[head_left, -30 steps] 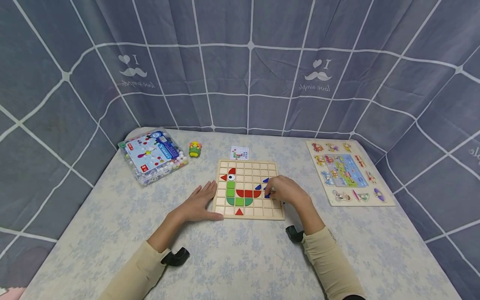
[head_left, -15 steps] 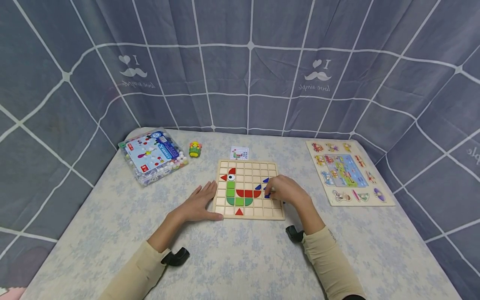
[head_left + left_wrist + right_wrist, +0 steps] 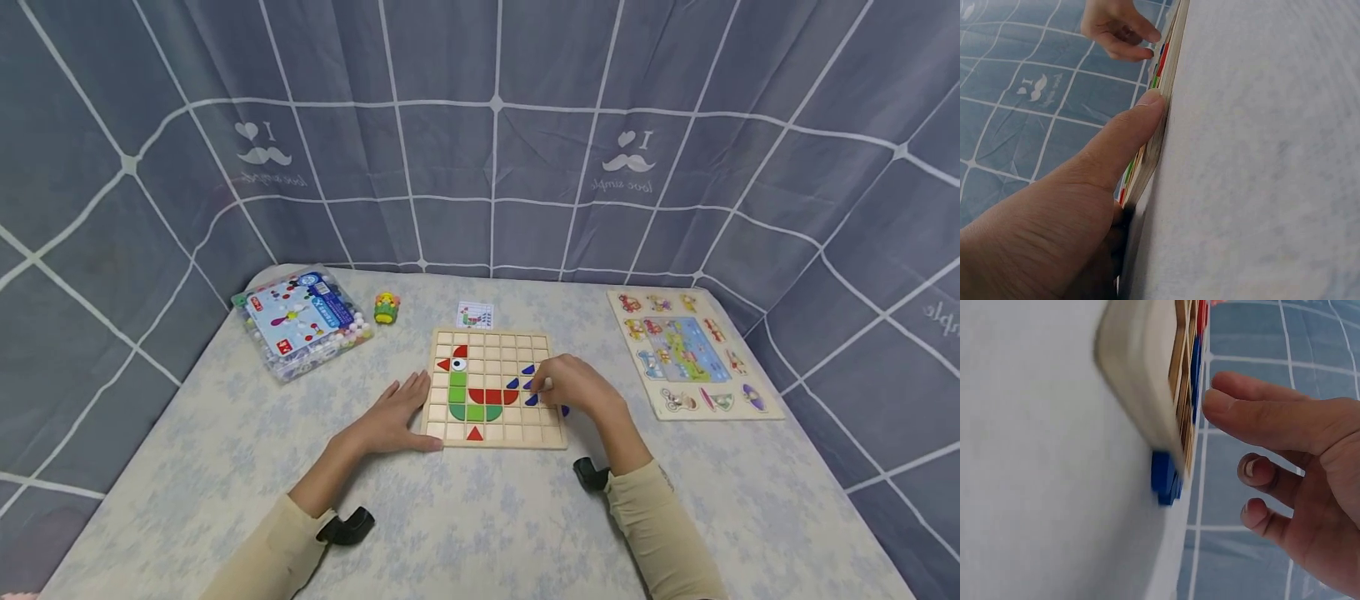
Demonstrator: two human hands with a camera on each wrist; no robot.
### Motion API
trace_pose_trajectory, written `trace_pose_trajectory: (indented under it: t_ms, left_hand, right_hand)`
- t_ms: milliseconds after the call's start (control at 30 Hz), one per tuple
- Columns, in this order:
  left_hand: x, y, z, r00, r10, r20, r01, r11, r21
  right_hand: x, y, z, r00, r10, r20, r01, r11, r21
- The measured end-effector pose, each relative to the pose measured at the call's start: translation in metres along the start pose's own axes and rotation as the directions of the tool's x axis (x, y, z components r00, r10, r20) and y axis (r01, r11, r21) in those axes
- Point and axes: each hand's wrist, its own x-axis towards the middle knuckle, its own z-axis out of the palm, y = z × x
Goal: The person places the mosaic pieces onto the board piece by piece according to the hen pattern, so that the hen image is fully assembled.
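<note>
A wooden grid board point(image 3: 495, 350) lies on the table, carrying red, green and blue pieces arranged as a bird shape. My left hand point(image 3: 392, 415) rests along its left edge with fingers straight, and in the left wrist view the thumb point(image 3: 1125, 140) presses the rim. Over the board's right side is my right hand point(image 3: 577, 386), thumb and index fingertips close to the blue pieces point(image 3: 532, 400). In the right wrist view that hand point(image 3: 1285, 456) appears just off the surface, with no piece visible between its fingers. A red triangle point(image 3: 475, 434) sits in the bottom row.
Loose blue pieces point(image 3: 1163, 475) lie beside the board's right edge. Behind the board is a small pattern card point(image 3: 475, 315). A bead box point(image 3: 300, 321) and a little toy figure point(image 3: 387, 308) stand at left. A picture puzzle board point(image 3: 693, 354) lies at right.
The right hand's fingertips have eased slightly up from the lower blue piece, which shows more fully. The left hand keeps its place on the board. The head view has tilted slightly.
</note>
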Motion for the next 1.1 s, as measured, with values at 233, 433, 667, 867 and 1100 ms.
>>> trace_pose_trajectory:
  t_ms: [233, 433, 667, 867, 1100]
  left_hand:
    - [-0.003, -0.001, 0.003, 1.000, -0.010, 0.007, 0.010, 1.000, 0.010]
    - [0.001, 0.000, 0.000, 1.000, -0.001, -0.002, 0.002, 1.000, 0.017]
    - [0.000, -0.002, -0.002, 1.000, 0.004, 0.003, -0.004, 1.000, 0.010]
    - [0.000, -0.001, -0.003, 1.000, -0.007, 0.003, 0.007, 1.000, 0.008]
    - [0.000, -0.001, -0.001, 1.000, 0.003, 0.013, -0.003, 1.000, 0.000]
  right_hand:
    - [-0.005, 0.027, 0.000, 0.999, 0.025, -0.042, -0.022, 0.998, 0.066]
    - [-0.006, 0.050, -0.007, 0.990, -0.003, -0.140, 0.016, 0.996, 0.089]
    - [0.003, 0.062, -0.006, 0.987, 0.040, -0.156, -0.021, 0.993, 0.119]
    - [0.017, 0.066, -0.008, 0.992, 0.056, -0.117, -0.044, 0.994, 0.101]
    - [0.017, 0.068, -0.005, 0.995, 0.056, -0.086, -0.044, 0.990, 0.131]
